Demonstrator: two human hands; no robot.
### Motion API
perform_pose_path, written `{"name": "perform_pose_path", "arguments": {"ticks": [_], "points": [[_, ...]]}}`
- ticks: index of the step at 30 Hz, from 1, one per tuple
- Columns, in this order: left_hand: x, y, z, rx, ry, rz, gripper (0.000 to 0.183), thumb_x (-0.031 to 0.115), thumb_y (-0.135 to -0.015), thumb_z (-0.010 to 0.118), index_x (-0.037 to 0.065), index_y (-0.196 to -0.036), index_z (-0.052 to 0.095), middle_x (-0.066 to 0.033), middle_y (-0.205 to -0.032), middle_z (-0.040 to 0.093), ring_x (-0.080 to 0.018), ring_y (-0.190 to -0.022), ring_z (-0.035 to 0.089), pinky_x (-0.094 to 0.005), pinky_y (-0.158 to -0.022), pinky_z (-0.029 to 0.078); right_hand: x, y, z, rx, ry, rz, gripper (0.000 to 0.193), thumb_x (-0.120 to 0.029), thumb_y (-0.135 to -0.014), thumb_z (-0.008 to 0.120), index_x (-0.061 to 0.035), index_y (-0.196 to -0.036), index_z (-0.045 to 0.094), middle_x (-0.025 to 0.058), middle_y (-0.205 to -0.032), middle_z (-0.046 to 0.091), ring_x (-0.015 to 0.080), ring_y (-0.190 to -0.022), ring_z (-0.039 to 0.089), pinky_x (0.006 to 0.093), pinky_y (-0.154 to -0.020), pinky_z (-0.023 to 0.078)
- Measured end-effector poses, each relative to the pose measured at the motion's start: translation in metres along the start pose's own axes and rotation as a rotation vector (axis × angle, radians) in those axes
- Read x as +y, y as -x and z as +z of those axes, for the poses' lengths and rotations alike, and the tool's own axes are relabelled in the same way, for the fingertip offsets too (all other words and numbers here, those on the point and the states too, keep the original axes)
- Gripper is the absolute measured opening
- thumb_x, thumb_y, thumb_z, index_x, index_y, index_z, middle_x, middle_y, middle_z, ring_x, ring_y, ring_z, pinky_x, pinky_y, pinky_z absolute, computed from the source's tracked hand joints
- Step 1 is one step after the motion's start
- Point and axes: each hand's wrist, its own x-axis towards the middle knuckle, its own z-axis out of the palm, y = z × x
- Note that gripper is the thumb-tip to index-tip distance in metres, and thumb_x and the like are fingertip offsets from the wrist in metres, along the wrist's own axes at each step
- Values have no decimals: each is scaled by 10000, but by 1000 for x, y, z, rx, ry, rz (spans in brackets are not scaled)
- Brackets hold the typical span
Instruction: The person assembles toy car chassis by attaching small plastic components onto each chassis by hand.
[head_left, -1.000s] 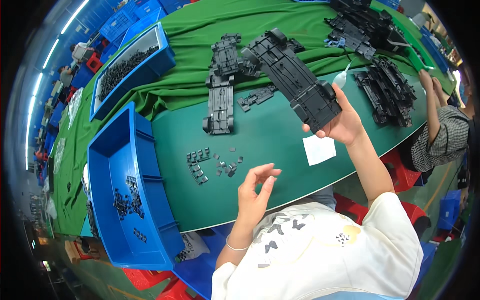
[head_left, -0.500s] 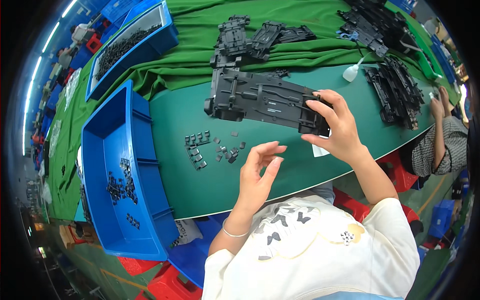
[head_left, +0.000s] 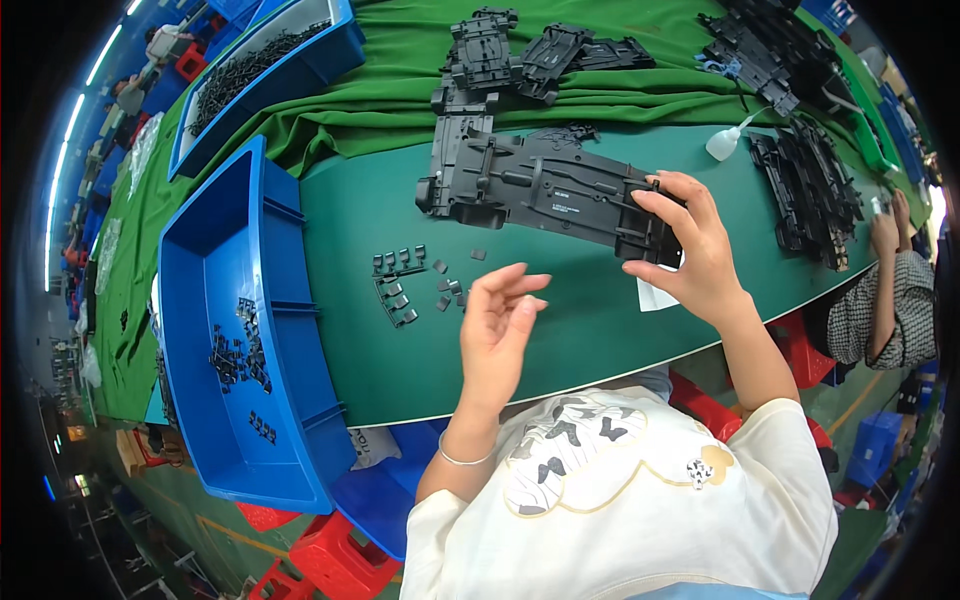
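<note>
A long black plastic toy-car chassis (head_left: 570, 200) is gripped at its right end by my right hand (head_left: 705, 255), fingers over the top edge and thumb below. The chassis's left end overlaps another black chassis part (head_left: 455, 145) lying behind it. My left hand (head_left: 495, 335) hovers over the table, thumb and fingers apart, with nothing visible between them. Just beyond its fingertips are several small flat black pieces (head_left: 443, 285), some hidden by the hand. Left of these lies a black sprue with small tabs (head_left: 393, 290). A white slip of paper (head_left: 655, 296) shows under my right hand.
A deep blue bin (head_left: 290, 330) with black parts stands left; another blue bin (head_left: 345, 45) of small parts is behind. More chassis (head_left: 545, 60) lie on green cloth, others (head_left: 805, 195) at right. A white squeeze bottle (head_left: 722, 144) is near them, and a co-worker's hand (head_left: 885, 230) beyond.
My left hand has moved left to the small flat pieces and now covers part of them. My right hand keeps hold of the chassis, and the view has shifted slightly.
</note>
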Motion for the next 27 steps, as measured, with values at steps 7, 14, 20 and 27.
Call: {"name": "perform_pose_path", "arguments": {"ticks": [7, 14, 20, 27], "points": [[3, -7, -12, 258, 90, 91, 301, 154, -856, 461, -3, -1105, 402, -169, -1078, 502, -154, -837, 523, -266, -705, 437, 3, 2, -6, -9, -32, -16, 635, -84, -490, 754, -120, -1072, 503, 109, -1076, 441, 310, -1037, 423, 386, -832, 405], [15, 7, -45, -410, 374, -377, 566, 345, -786, 563, -54, -1158, 412, -100, -1028, 534, -130, -928, 523, -247, -803, 415, 3, -13, -38, -542, -380, -225, 587, -81, -456, 750, -89, -1008, 552, 115, -1071, 458, 324, -1071, 403, 391, -868, 380], [-6, 29, -69, -478, 366, -423, 482, 185, -656, 672, -42, -1033, 475, -72, -979, 542, -99, -869, 488, -228, -792, 386, 1, -37, -27, -436, -523, -254, 506, -200, -617, 707, -78, -1077, 535, 132, -1220, 416, 310, -1110, 389, 405, -923, 319], [-4, 45, -78, 167, 570, -42, 622, 162, -649, 645, -26, -1164, 352, -151, -1057, 487, -267, -938, 535, -374, -808, 459, -4, -62, 103, -508, -449, -33, 147, -51, -735, 580, -32, -873, 531, 73, -849, 557, 205, -760, 562, 305, -649, 447]]}}
